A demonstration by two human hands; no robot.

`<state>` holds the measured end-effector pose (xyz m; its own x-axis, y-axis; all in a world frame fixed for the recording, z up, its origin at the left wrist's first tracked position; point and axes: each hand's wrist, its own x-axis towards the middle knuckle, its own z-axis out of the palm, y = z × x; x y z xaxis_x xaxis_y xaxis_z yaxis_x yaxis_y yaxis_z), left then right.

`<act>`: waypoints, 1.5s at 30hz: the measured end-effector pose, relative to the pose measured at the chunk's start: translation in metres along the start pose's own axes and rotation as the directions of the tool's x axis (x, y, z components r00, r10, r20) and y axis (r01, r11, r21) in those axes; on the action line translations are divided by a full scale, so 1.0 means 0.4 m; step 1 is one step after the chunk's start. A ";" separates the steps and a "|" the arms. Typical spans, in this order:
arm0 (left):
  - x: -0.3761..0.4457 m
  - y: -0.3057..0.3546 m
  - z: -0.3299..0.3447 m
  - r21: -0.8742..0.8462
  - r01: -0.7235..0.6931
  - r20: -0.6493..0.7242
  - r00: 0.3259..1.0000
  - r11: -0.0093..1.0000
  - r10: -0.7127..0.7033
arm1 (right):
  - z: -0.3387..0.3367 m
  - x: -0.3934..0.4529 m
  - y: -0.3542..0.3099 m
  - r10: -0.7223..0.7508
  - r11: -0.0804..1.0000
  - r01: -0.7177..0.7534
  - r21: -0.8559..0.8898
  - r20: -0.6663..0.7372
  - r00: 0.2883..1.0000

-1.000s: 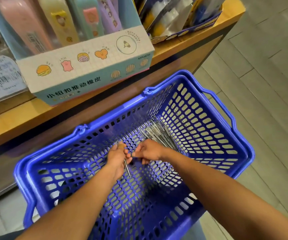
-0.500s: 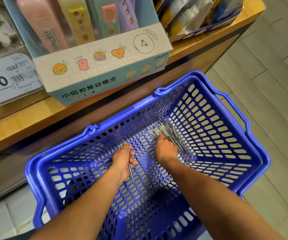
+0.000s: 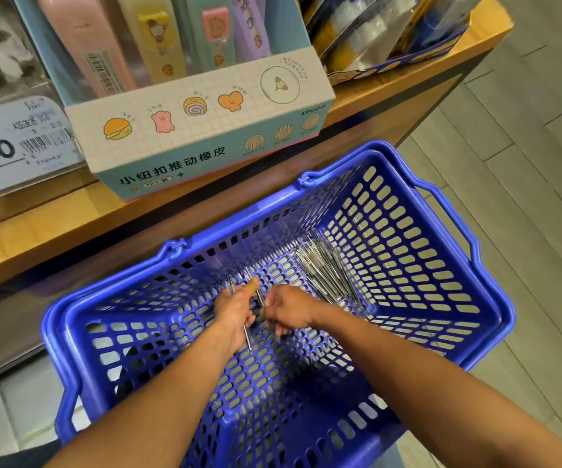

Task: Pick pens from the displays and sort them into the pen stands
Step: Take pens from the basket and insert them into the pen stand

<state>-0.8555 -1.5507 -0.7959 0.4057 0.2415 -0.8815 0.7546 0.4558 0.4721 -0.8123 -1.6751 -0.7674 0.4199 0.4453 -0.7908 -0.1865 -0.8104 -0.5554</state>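
A few clear pens (image 3: 246,310) sit gripped in the left hand (image 3: 237,310) near the middle of the blue basket (image 3: 496,309) floor. The right hand (image 3: 288,310), just beside, pinches one pen. A loose pen pile (image 3: 327,271) lies toward the basket's far right corner, below the wooden shelf (image 3: 70,224).

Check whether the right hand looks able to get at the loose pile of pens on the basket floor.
Probably yes. The right hand is already inside the blue basket, just beside the pile of pens, with nothing between them. It seems to be pinching one pen already, so that grip may limit it.
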 end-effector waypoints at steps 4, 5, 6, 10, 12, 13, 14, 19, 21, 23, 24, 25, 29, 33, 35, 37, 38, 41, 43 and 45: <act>-0.002 -0.009 0.005 -0.089 0.030 0.053 0.998 0.996 -0.025 | 0.036 -0.016 -0.008 -0.107 0.994 0.105 0.036 0.029 0.994; -0.001 -0.010 0.005 -0.104 0.040 0.060 0.998 0.994 -0.034 | 0.034 -0.017 -0.007 -0.104 0.991 0.099 0.085 0.048 0.993; 0.001 -0.009 0.004 -0.098 0.047 0.049 0.998 0.994 -0.042 | 0.026 -0.020 -0.006 -0.083 0.991 0.076 0.109 0.057 0.995; 0.021 -0.015 -0.008 -0.081 0.037 0.012 0.999 0.996 -0.037 | -0.049 -0.008 0.049 0.151 0.979 -0.183 -0.094 -0.276 0.949; 0.021 -0.015 -0.009 -0.053 0.038 0.014 0.999 0.998 -0.038 | -0.065 -0.016 0.092 0.274 0.902 -0.400 -0.162 -0.502 0.820; 0.020 -0.015 -0.008 -0.031 0.037 0.011 0.999 0.999 -0.037 | -0.062 -0.023 0.108 0.301 0.868 -0.461 -0.183 -0.545 0.783; 0.018 -0.016 -0.007 -0.014 0.039 0.011 0.999 0.999 -0.038 | -0.053 -0.027 0.120 0.310 0.844 -0.493 -0.212 -0.558 0.770; 0.005 -0.011 -0.006 0.002 0.056 0.036 0.998 0.998 -0.056 | -0.031 -0.013 0.160 0.266 0.766 -0.523 -0.373 -0.556 0.787; 0.005 -0.008 -0.006 -0.005 0.059 0.040 0.997 0.998 -0.059 | -0.026 -0.004 0.165 0.239 0.750 -0.509 -0.422 -0.544 0.804; 0.004 -0.009 -0.006 -0.012 0.062 0.044 0.997 0.998 -0.061 | -0.016 -0.001 0.159 0.230 0.751 -0.499 -0.433 -0.537 0.811; 0.005 -0.011 -0.006 -0.013 0.063 0.046 0.997 0.998 -0.062 | -0.014 0.002 0.154 0.226 0.772 -0.490 -0.404 -0.546 0.807; 0.006 -0.014 -0.006 -0.014 0.062 0.045 0.997 0.998 -0.061 | -0.014 0.006 0.147 0.222 0.806 -0.472 -0.357 -0.558 0.800; 0.008 -0.020 -0.010 -0.010 0.056 0.040 0.998 0.998 -0.056 | -0.012 0.025 0.095 0.179 0.982 -0.185 0.035 -0.482 0.858; -0.002 -0.021 -0.011 -0.013 0.049 0.095 0.994 0.999 -0.047 | 0.021 0.016 0.032 0.035 0.967 0.064 0.246 -0.378 0.925; -0.008 -0.021 -0.009 -0.021 0.060 0.147 0.988 0.998 -0.056 | 0.040 0.012 0.017 -0.047 0.938 0.152 0.310 -0.322 0.945; -0.012 -0.020 -0.009 -0.026 0.071 0.168 0.984 0.997 -0.065 | 0.049 0.010 0.010 -0.091 0.907 0.196 0.373 -0.281 0.955; -0.012 -0.018 -0.011 -0.023 0.073 0.164 0.984 0.997 -0.069 | 0.046 0.011 0.008 -0.089 0.892 0.192 0.408 -0.258 0.962; -0.008 -0.012 -0.019 -0.018 0.068 0.104 0.992 0.998 -0.066 | 0.015 0.017 0.014 -0.009 0.883 0.135 0.450 -0.272 0.962; -0.004 -0.011 -0.023 0.010 0.050 0.044 0.998 0.999 -0.051 | -0.018 0.021 0.041 0.118 0.947 0.032 0.320 -0.438 0.891; -0.004 -0.012 -0.024 0.043 0.042 0.038 0.998 0.998 -0.043 | -0.047 0.013 0.084 0.158 0.984 -0.172 0.037 -0.617 0.771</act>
<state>-0.8648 -1.5452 -0.7968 0.3917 0.1888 -0.9005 0.7925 0.4280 0.4345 -0.7998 -1.7072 -0.7853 0.8423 -0.0201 -0.5386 -0.2891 -0.8602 -0.4200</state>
